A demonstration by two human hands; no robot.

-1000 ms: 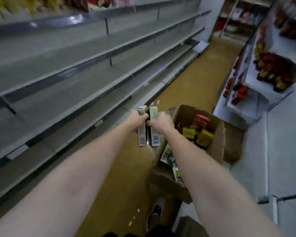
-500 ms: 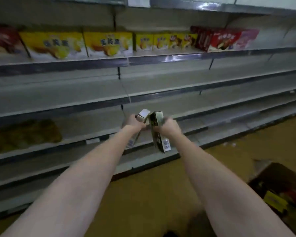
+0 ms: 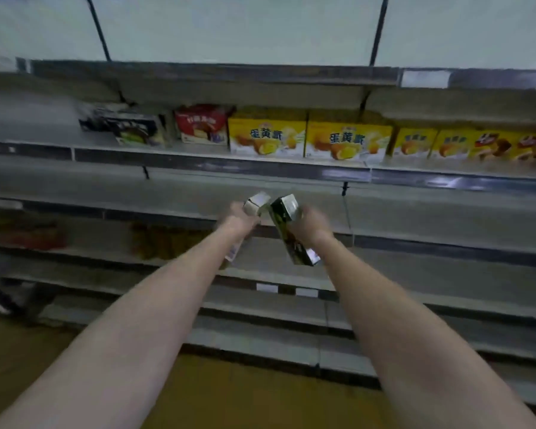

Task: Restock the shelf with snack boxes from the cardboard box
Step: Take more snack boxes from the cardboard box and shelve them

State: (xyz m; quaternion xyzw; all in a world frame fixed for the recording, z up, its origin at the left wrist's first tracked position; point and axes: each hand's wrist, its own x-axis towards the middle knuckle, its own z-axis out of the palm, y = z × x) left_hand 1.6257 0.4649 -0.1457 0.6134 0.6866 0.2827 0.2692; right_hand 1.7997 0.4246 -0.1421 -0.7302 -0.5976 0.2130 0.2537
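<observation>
Since the earlier frames the view has swung from the aisle floor up to the shelving; the cardboard box has dropped out of sight, and both arms are now raised toward the racks. Reading: pick-up is done, carry nearly done, placement not yet begun.

Left hand (image 3: 240, 218) grips a pale snack box (image 3: 256, 202), fingers curled round its middle; its lower end shows below the wrist. Right hand (image 3: 308, 222) grips a dark snack box (image 3: 293, 230) likewise, held tilted with the top leaning left. The two box tops sit just beside each other; motion blur prevents telling whether they touch. Both boxes hang in the air in front of the bare shelf (image 3: 198, 193), not resting on it.

Above that level, a stocked shelf carries a dark carton (image 3: 127, 126), a red carton (image 3: 203, 125) and a row of yellow egg-yolk pie boxes (image 3: 268, 134), packed side by side.

Room: the bare shelf is open to left and right of the hands. Its dark front rail (image 3: 167, 213) is the edge to clear, and the rail of the stocked shelf overhangs, so the tilted box probably needs levelling before entry.
</observation>
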